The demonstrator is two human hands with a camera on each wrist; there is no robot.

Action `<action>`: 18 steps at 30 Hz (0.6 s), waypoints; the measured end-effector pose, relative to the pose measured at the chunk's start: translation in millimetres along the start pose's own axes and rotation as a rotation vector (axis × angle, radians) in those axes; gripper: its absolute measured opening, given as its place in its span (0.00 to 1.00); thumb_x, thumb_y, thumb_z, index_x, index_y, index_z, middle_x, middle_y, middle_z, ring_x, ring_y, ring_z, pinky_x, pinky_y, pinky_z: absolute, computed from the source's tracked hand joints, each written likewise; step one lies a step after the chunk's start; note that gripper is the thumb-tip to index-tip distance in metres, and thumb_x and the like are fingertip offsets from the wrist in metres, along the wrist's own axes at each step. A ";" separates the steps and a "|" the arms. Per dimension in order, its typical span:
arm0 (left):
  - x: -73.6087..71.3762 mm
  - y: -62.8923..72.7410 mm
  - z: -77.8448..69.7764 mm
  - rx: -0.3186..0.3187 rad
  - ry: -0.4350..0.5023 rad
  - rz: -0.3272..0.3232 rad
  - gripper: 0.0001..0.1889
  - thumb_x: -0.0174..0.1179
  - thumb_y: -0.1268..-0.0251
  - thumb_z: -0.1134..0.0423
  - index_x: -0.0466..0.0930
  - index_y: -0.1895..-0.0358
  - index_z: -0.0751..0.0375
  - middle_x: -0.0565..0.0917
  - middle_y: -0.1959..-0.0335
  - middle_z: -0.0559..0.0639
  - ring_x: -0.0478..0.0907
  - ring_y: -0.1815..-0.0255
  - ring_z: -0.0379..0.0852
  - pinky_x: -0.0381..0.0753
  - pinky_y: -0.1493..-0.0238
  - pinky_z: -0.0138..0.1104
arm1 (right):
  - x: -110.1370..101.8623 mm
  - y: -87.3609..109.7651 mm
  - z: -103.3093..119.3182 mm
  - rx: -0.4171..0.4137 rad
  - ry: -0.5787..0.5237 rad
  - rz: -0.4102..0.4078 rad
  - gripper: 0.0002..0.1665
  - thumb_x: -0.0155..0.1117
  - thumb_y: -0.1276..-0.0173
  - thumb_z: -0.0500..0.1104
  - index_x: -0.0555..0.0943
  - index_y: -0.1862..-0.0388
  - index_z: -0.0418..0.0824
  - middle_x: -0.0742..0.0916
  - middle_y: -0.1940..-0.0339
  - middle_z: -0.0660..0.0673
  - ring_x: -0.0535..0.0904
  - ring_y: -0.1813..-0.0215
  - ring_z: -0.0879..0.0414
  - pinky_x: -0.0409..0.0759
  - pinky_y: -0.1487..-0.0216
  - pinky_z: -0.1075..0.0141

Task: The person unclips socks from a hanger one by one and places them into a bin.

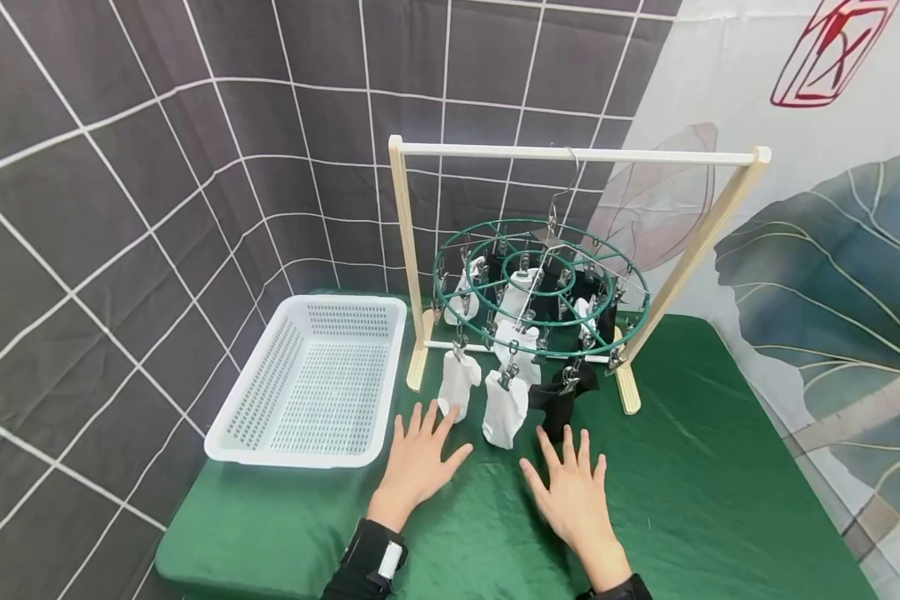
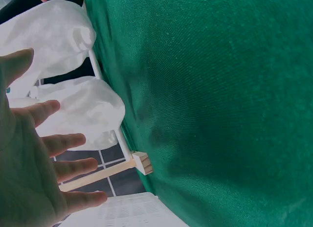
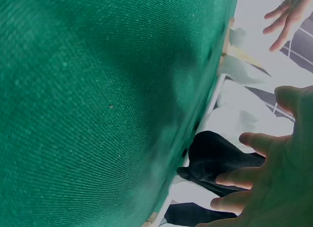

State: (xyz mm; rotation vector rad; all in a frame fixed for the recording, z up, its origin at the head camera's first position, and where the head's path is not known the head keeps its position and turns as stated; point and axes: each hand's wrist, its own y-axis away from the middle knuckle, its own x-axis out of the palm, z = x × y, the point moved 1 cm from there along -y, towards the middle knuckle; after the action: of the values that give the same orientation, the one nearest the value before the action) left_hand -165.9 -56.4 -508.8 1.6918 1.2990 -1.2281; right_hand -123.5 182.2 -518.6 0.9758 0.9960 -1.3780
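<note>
My left hand [image 1: 417,461] is spread with straight fingers in front of a hanging white sock [image 1: 459,379], its fingertips overlapping the sock's toe in the head view. My right hand [image 1: 572,493] is spread too, its fingers just in front of a black sock [image 1: 558,410]. Neither hand grips anything. Between them hangs another white sock [image 1: 505,410]. The socks are clipped to a round green drying hanger [image 1: 450,296], with more white and black socks farther back. In the right wrist view, the black sock [image 3: 215,161] is beyond the fingers.
The hanger hooks over the white bar [image 1: 487,151] of a wooden stand [image 1: 407,225]. A white slotted basket [image 1: 300,457] stands to the left on the green-covered table [image 1: 720,467]. Behind is a dark grid-patterned curtain [image 1: 330,50].
</note>
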 end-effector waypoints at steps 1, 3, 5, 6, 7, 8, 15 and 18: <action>0.0 0.0 0.1 -0.001 0.004 0.003 0.37 0.45 0.26 0.34 0.57 0.20 0.44 0.60 0.20 0.60 0.54 0.19 0.66 0.51 0.23 0.65 | -0.5 0.3 0.2 -0.001 -0.003 -0.002 0.39 0.50 0.23 0.66 0.64 0.21 0.50 0.63 0.21 0.27 0.49 0.19 0.27 0.50 0.28 0.24; 0.8 -0.4 0.8 -0.001 0.010 0.001 0.37 0.45 0.26 0.34 0.57 0.20 0.45 0.60 0.20 0.61 0.54 0.19 0.66 0.51 0.23 0.65 | -1.7 1.0 1.0 -0.007 -0.029 -0.037 0.38 0.50 0.23 0.65 0.66 0.22 0.48 0.67 0.23 0.27 0.54 0.20 0.27 0.54 0.29 0.26; 2.0 -1.4 1.6 -0.005 0.018 -0.002 0.37 0.45 0.25 0.34 0.57 0.20 0.47 0.60 0.20 0.61 0.54 0.19 0.66 0.52 0.23 0.65 | -3.4 1.9 2.1 -0.022 -0.075 -0.122 0.35 0.52 0.22 0.62 0.71 0.25 0.44 0.74 0.28 0.28 0.65 0.24 0.30 0.64 0.30 0.30; 2.6 -2.1 2.0 -0.005 0.023 -0.012 0.37 0.45 0.25 0.35 0.58 0.20 0.50 0.61 0.20 0.61 0.55 0.19 0.66 0.52 0.23 0.65 | -4.2 2.3 2.7 -0.031 -0.096 -0.182 0.32 0.53 0.22 0.59 0.74 0.29 0.42 0.79 0.33 0.29 0.72 0.29 0.32 0.70 0.34 0.34; 3.2 -3.0 2.3 -0.004 0.029 -0.027 0.37 0.45 0.24 0.36 0.59 0.21 0.53 0.62 0.21 0.62 0.56 0.19 0.66 0.53 0.24 0.65 | -5.0 2.3 3.2 -0.044 -0.117 -0.247 0.29 0.54 0.22 0.57 0.78 0.33 0.40 0.84 0.39 0.30 0.78 0.35 0.34 0.76 0.39 0.37; 3.7 -4.1 2.6 -0.006 0.038 -0.045 0.37 0.45 0.23 0.37 0.59 0.21 0.57 0.63 0.21 0.63 0.57 0.20 0.65 0.55 0.24 0.64 | -5.8 2.4 3.7 -0.058 -0.135 -0.313 0.25 0.55 0.22 0.54 0.81 0.37 0.39 0.87 0.45 0.32 0.84 0.43 0.36 0.81 0.46 0.40; 3.4 -17.8 0.7 -0.061 0.245 -0.204 0.39 0.52 0.22 0.49 0.49 0.21 0.68 0.66 0.25 0.69 0.63 0.23 0.66 0.64 0.26 0.60 | -10.1 0.3 4.8 -0.130 -0.151 -0.555 0.13 0.60 0.24 0.44 0.86 0.56 0.36 0.91 0.66 0.37 0.87 0.68 0.40 0.81 0.72 0.43; 2.8 -28.1 -3.8 -0.099 0.400 -0.229 0.43 0.55 0.24 0.51 0.42 0.19 0.67 0.61 0.22 0.70 0.61 0.22 0.66 0.63 0.25 0.58 | -10.7 0.0 4.2 -0.140 -0.152 -0.570 0.12 0.61 0.25 0.43 0.86 0.56 0.36 0.91 0.67 0.37 0.87 0.70 0.40 0.80 0.73 0.44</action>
State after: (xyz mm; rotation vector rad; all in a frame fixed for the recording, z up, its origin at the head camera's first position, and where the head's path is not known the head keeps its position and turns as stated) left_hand -191.6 -44.1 -509.2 1.8138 1.8030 -0.9553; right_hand -123.2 181.4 -507.2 0.4845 1.2919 -1.7871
